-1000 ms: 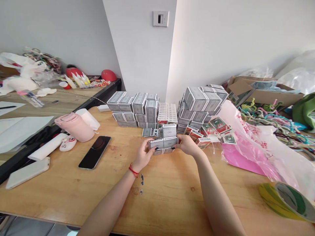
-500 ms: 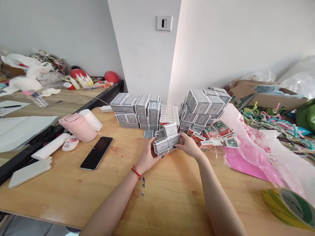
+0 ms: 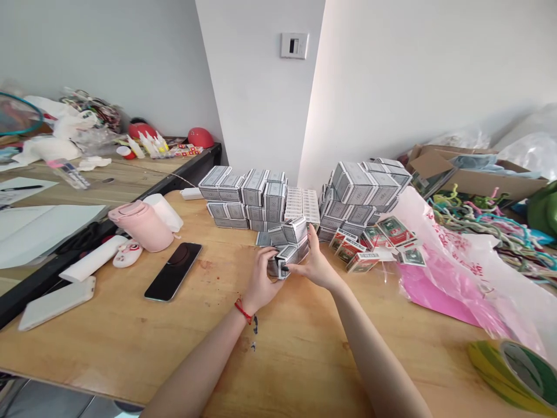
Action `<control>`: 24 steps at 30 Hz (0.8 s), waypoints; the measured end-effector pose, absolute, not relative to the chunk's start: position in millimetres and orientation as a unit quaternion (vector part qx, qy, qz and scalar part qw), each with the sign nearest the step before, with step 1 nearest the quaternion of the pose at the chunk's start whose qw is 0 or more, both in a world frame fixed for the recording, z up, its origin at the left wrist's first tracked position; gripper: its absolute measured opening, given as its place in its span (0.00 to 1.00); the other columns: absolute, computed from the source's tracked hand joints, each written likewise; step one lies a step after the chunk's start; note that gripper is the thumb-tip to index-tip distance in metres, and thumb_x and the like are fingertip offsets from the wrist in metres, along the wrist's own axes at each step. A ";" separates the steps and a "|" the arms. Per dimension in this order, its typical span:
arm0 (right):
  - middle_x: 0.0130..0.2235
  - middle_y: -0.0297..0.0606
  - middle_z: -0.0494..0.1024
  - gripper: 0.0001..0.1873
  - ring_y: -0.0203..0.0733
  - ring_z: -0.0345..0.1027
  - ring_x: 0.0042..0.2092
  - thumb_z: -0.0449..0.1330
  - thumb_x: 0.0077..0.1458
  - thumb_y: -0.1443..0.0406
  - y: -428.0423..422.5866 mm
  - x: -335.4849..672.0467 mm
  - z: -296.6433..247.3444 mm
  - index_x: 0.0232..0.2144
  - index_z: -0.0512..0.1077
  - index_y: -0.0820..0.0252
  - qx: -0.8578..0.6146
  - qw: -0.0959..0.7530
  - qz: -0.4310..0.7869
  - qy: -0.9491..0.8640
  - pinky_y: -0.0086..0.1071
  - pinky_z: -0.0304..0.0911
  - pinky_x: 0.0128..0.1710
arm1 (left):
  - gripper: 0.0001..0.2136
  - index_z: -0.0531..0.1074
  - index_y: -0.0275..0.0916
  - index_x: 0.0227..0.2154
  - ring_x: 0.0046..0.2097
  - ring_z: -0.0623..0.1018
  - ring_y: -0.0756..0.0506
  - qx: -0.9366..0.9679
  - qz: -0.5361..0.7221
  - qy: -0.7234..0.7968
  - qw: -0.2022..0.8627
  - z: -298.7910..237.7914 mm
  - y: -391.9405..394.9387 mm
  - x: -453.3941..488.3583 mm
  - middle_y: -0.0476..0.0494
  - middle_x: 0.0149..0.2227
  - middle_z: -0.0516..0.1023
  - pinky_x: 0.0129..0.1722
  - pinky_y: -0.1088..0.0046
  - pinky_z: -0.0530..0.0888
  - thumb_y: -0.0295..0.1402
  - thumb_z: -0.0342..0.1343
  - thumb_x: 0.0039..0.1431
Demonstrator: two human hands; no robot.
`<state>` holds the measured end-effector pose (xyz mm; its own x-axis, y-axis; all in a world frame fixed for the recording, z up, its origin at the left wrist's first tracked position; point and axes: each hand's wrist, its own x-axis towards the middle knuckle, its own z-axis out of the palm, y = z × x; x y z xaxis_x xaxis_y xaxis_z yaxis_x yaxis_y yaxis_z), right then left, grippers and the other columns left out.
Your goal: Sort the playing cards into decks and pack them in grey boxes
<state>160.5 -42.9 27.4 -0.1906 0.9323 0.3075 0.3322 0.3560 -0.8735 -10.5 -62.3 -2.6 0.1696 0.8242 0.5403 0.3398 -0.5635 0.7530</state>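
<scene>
Between my hands is a small block of folded playing cards (image 3: 296, 233), grey-patterned and built of joined boxes. My left hand (image 3: 260, 280), with a red string bracelet at the wrist, wraps its fingers round the block's left and lower side. On the right, my right hand (image 3: 318, 264) presses its thumb to the front and its fingers along the right side. A flat grey card (image 3: 263, 238) lies just behind the block. Larger stacks of the same card boxes stand at the back left (image 3: 226, 191) and back right (image 3: 359, 188).
Between the stacks is a pile of card packs (image 3: 302, 203). Loose red-green card packs (image 3: 363, 261) and a pink plastic bag (image 3: 439, 284) lie right. A tape roll (image 3: 500, 371) is at front right. Left are a phone (image 3: 174, 271) and a pink cup (image 3: 141, 226).
The card block has been turned between the hands and shows a different side. My right hand has moved left, its fingers now upright along the block's side. The view has shifted slightly.
</scene>
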 end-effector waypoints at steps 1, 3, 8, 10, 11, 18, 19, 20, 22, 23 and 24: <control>0.60 0.49 0.45 0.62 0.47 0.39 0.61 0.67 0.35 0.57 -43.3 157.6 27.0 0.59 0.28 0.59 -0.453 0.450 0.331 -0.695 0.43 0.42 0.58 | 0.23 0.58 0.39 0.46 0.54 0.62 0.42 0.733 0.500 0.396 0.235 -1.1 -63.2 -10.4 0.38 0.50 0.60 0.52 0.58 0.61 0.27 0.58 0.45; 0.60 0.48 0.43 0.61 0.49 0.36 0.61 0.67 0.34 0.59 -44.4 154.4 26.8 0.59 0.30 0.58 -0.460 0.449 0.312 -0.699 0.44 0.40 0.58 | 0.23 0.57 0.39 0.46 0.54 0.62 0.42 0.740 0.495 0.390 0.235 0.8 -64.5 -9.7 0.38 0.50 0.60 0.52 0.57 0.62 0.27 0.57 0.46; 0.58 0.46 0.46 0.55 0.52 0.39 0.60 0.66 0.34 0.61 -48.3 151.6 30.1 0.59 0.36 0.56 -0.497 0.429 0.275 -0.703 0.48 0.41 0.57 | 0.23 0.57 0.39 0.46 0.53 0.62 0.42 0.731 0.506 0.395 0.234 -0.5 -63.9 -7.8 0.38 0.50 0.60 0.51 0.57 0.62 0.27 0.57 0.46; 0.57 0.46 0.48 0.53 0.52 0.42 0.59 0.65 0.35 0.62 -49.4 150.0 31.9 0.58 0.38 0.56 -0.502 0.436 0.272 -0.696 0.48 0.44 0.56 | 0.24 0.57 0.39 0.46 0.53 0.62 0.42 0.720 0.517 0.403 0.229 -2.6 -62.6 -7.7 0.38 0.49 0.60 0.51 0.58 0.63 0.27 0.58 0.45; 0.57 0.46 0.48 0.53 0.52 0.42 0.59 0.65 0.36 0.62 -49.8 149.1 32.6 0.58 0.39 0.55 -0.503 0.441 0.272 -0.691 0.48 0.45 0.56 | 0.24 0.57 0.39 0.46 0.53 0.63 0.42 0.713 0.523 0.408 0.228 -3.9 -61.8 -7.8 0.38 0.49 0.60 0.51 0.58 0.63 0.28 0.59 0.44; 0.58 0.47 0.47 0.54 0.52 0.44 0.58 0.65 0.36 0.63 -50.7 143.8 32.0 0.58 0.34 0.56 -0.500 0.482 0.284 -0.661 0.46 0.48 0.55 | 0.27 0.56 0.40 0.45 0.51 0.66 0.42 0.659 0.545 0.429 0.291 -12.1 -58.0 -6.7 0.38 0.49 0.60 0.48 0.62 0.66 0.30 0.61 0.42; 0.58 0.47 0.47 0.54 0.52 0.44 0.58 0.64 0.37 0.64 -50.9 143.0 31.7 0.58 0.34 0.56 -0.501 0.486 0.282 -0.658 0.46 0.48 0.55 | 0.27 0.56 0.40 0.45 0.51 0.66 0.42 0.653 0.547 0.430 0.299 -12.2 -58.0 -6.2 0.38 0.49 0.60 0.48 0.62 0.66 0.30 0.61 0.42; 0.58 0.46 0.46 0.55 0.52 0.44 0.58 0.64 0.37 0.64 -51.2 142.4 31.4 0.58 0.33 0.56 -0.502 0.489 0.281 -0.656 0.45 0.48 0.55 | 0.27 0.56 0.40 0.45 0.51 0.66 0.42 0.648 0.549 0.430 0.307 -12.2 -58.0 -5.8 0.38 0.49 0.60 0.48 0.62 0.66 0.30 0.61 0.42; 0.58 0.46 0.45 0.55 0.51 0.43 0.59 0.64 0.37 0.64 -51.6 141.5 31.0 0.58 0.32 0.55 -0.506 0.488 0.278 -0.655 0.45 0.48 0.55 | 0.27 0.56 0.39 0.45 0.51 0.66 0.42 0.639 0.553 0.428 0.319 -11.9 -58.1 -4.9 0.38 0.49 0.60 0.48 0.62 0.66 0.30 0.61 0.42; 0.58 0.46 0.45 0.55 0.51 0.43 0.59 0.63 0.38 0.64 -51.8 141.3 30.9 0.58 0.31 0.55 -0.506 0.482 0.277 -0.659 0.46 0.48 0.55 | 0.27 0.56 0.40 0.45 0.51 0.66 0.42 0.635 0.555 0.428 0.324 -11.9 -58.1 -4.6 0.38 0.49 0.60 0.48 0.62 0.66 0.30 0.61 0.42; 0.58 0.46 0.44 0.55 0.51 0.42 0.59 0.63 0.38 0.64 -51.9 141.2 30.8 0.58 0.30 0.55 -0.506 0.476 0.277 -0.664 0.46 0.48 0.55 | 0.27 0.56 0.40 0.45 0.51 0.66 0.42 0.631 0.558 0.428 0.329 -12.1 -58.1 -4.3 0.38 0.49 0.61 0.47 0.62 0.66 0.30 0.61 0.41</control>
